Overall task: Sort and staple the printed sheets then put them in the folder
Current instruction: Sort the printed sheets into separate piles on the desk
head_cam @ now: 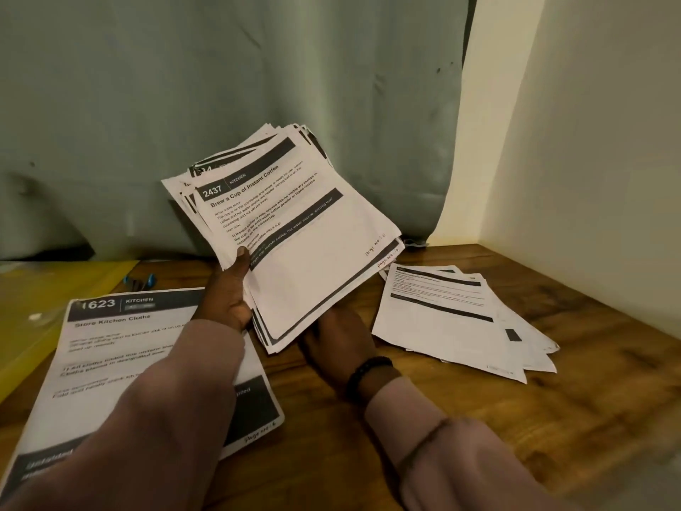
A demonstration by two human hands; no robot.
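- Far left of the frame: glossy yellow plastic folder (pixel 44 300) flat on the grained brown wooden table (pixel 479 418), small blue-tipped object (pixel 142 280) at its upper edge, too blurred to identify.
- Lower left: flat white printed sheet headed "1623 Kitchen" (pixel 121 348), dark banners, partly under a mauve sleeve (pixel 158 418).
- Centre: left hand (pixel 228 293) gripping a thick, uneven stack of white printed sheets (pixel 294 230), tilted above the table, thumb on the top page headed "2437".
- Just right, beneath the stack: right hand (pixel 339 337), fingers hidden, grip cannot be told; black beaded bracelet (pixel 365 374) at the wrist.
- Right: fanned loose pile of printed sheets (pixel 449 319) lying flat.
- Behind: wrinkled grey-green curtain (pixel 221 86).
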